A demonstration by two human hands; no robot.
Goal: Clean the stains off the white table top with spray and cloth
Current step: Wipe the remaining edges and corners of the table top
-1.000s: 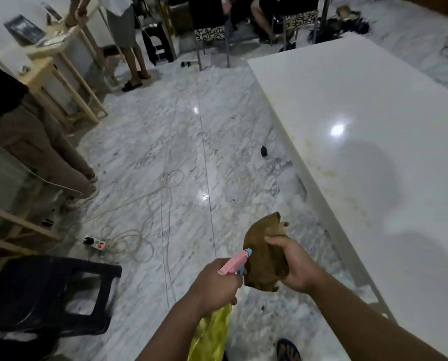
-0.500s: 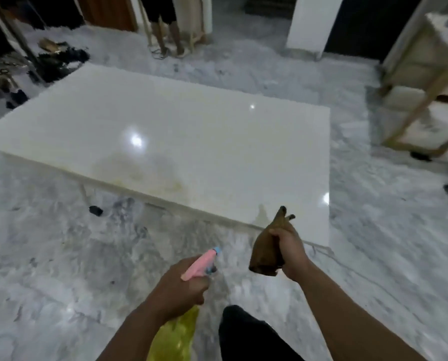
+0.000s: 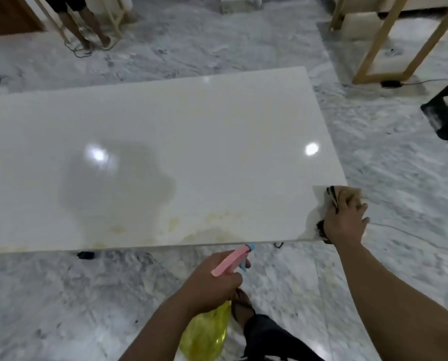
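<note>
The spray bottle [image 3: 207,332] at six o'clock held yellow liquid; the left hand [image 3: 212,280] had its grip curled round the neck below the pink trigger head, just short of the bench's near edge. No label or writing could be read on it. The right hand [image 3: 345,222] pressed the brown cloth [image 3: 347,195] flat on the white bench [image 3: 191,142] at its four o'clock corner, mostly hiding the cloth. Yellowish stains [image 3: 173,225] lay along the near edge. A bystander's legs [image 3: 87,24] at eleven o'clock were cut off above the knee.
</note>
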